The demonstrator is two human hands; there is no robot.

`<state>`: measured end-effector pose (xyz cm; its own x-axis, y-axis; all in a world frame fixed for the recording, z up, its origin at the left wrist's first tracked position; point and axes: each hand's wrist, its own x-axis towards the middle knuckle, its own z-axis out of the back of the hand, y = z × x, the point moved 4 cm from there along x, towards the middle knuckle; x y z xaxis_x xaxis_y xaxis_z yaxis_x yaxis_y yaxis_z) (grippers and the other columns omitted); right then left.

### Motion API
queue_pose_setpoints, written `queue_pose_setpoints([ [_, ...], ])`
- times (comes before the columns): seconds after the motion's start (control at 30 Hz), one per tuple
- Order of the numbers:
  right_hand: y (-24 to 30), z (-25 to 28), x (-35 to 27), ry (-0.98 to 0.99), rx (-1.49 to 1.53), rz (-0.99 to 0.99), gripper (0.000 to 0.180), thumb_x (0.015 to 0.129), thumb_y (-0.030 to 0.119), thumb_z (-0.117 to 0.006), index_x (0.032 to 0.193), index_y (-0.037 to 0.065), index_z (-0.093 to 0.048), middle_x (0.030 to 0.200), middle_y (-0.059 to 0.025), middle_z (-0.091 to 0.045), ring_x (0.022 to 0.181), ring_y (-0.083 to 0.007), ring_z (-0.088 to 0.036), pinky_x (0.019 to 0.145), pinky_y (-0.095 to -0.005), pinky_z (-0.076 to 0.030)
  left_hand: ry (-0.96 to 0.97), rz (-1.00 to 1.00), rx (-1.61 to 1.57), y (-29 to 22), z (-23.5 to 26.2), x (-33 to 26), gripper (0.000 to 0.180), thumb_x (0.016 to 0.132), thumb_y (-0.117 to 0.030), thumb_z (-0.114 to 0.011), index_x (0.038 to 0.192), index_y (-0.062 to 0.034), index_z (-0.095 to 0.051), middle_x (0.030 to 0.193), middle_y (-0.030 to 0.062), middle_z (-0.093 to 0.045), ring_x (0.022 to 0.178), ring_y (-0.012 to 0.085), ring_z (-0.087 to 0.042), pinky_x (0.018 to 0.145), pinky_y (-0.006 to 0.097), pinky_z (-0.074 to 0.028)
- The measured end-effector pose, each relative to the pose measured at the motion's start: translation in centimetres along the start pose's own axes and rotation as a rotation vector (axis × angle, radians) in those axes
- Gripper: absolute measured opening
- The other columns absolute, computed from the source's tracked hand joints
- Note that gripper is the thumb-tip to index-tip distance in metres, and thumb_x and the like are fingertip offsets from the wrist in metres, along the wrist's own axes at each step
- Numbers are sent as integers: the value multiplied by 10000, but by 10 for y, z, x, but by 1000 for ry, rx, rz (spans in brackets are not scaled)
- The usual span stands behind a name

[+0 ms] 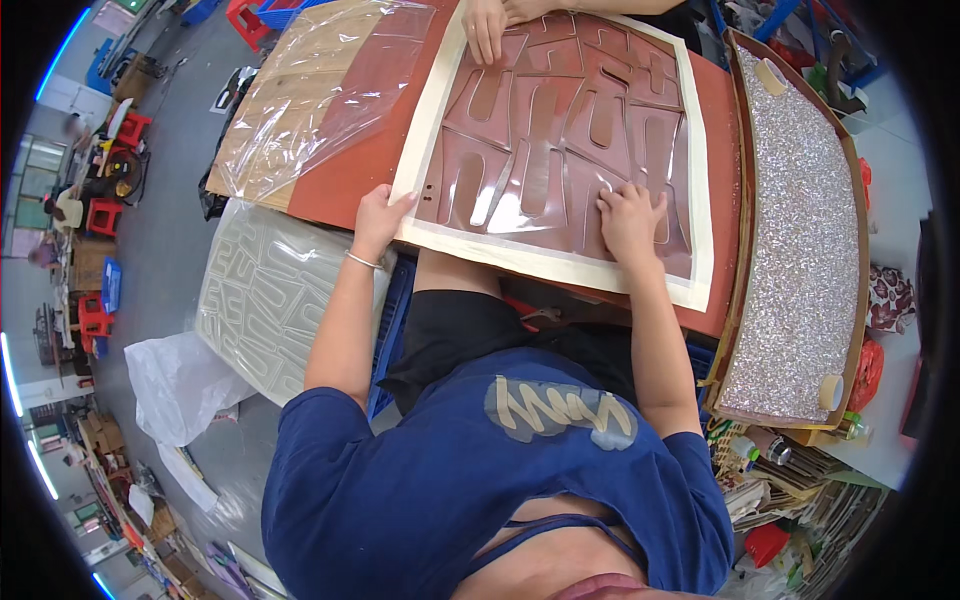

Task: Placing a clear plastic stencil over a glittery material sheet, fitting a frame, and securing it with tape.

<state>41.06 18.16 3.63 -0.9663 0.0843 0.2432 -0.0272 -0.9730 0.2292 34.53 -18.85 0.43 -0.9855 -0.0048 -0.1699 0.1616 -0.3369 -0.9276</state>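
A brown translucent plastic sheet point(490, 140) with cut-out shoe-upper-like outlines and a cream tape border point(560, 264) lies on a red-brown board point(340, 192) before me. My left hand point(379, 222) pinches the sheet's near left corner, thumb on top; its other fingers are partly hidden. Over the near right part of the sheet rests my right hand point(632, 222), fingers apart and slightly bent, touching the surface. Across the table, another person's hand point(486, 28) presses on the sheet's far left part, with that person's second hand beside it.
Clear film point(330, 90) covers cardboard at the left. Below it sits a stack of pale patterned sheets point(290, 290) beside a white plastic bag point(185, 385). A silvery glitter panel point(800, 220) with tape rolls point(830, 392) stands at the right. Red stools point(104, 217) are farther left.
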Motion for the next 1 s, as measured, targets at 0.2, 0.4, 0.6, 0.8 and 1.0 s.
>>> queue_pose_setpoints([
  [0.2, -27, 10, 12, -56, 767, -360, 223, 856, 166, -588, 1033, 54, -666, 982, -114, -626, 971, -302, -586, 915, -499, -385, -14, -6, 33, 8, 3, -1, 263, 818, -209, -683, 873, 36, -606, 754, 75, -648, 656, 102, -582, 612, 271, -474],
  [0.4, 34, 65, -18, -502, 541, 228, 225, 829, 6, -567, 1051, -5, -603, 1016, -166, -601, 961, -313, -589, 849, -364, -473, -32, 20, -7, 13, 9, -3, 245, 824, -202, -674, 873, 30, -608, 758, 71, -650, 658, 102, -583, 615, 269, -470],
  [0.6, 69, 6, -12, -135, 480, 367, 286, 799, 33, -602, 1079, -18, -579, 1142, -174, -563, 1055, -328, -548, 891, -391, -459, -36, -23, 81, 7, 5, -1, 298, 804, -246, -690, 866, 36, -614, 743, 91, -652, 656, 132, -600, 615, 288, -473],
  [0.8, 88, -11, 0, 38, 61, 608, 288, 820, 183, -594, 1019, -24, -565, 1120, -151, -571, 967, -276, -571, 811, -354, -488, 8, -6, 177, 2, 6, -3, 277, 814, -220, -698, 913, 27, -623, 764, 45, -632, 661, 81, -559, 593, 253, -455],
  [1.0, 91, -16, 3, -28, -78, 753, 206, 777, 138, -584, 932, 3, -563, 965, -108, -594, 850, -245, -584, 727, -322, -502, -6, -42, 116, 1, 7, -6, 318, 793, -260, -706, 899, 32, -633, 769, 85, -653, 673, 126, -593, 618, 280, -469],
])
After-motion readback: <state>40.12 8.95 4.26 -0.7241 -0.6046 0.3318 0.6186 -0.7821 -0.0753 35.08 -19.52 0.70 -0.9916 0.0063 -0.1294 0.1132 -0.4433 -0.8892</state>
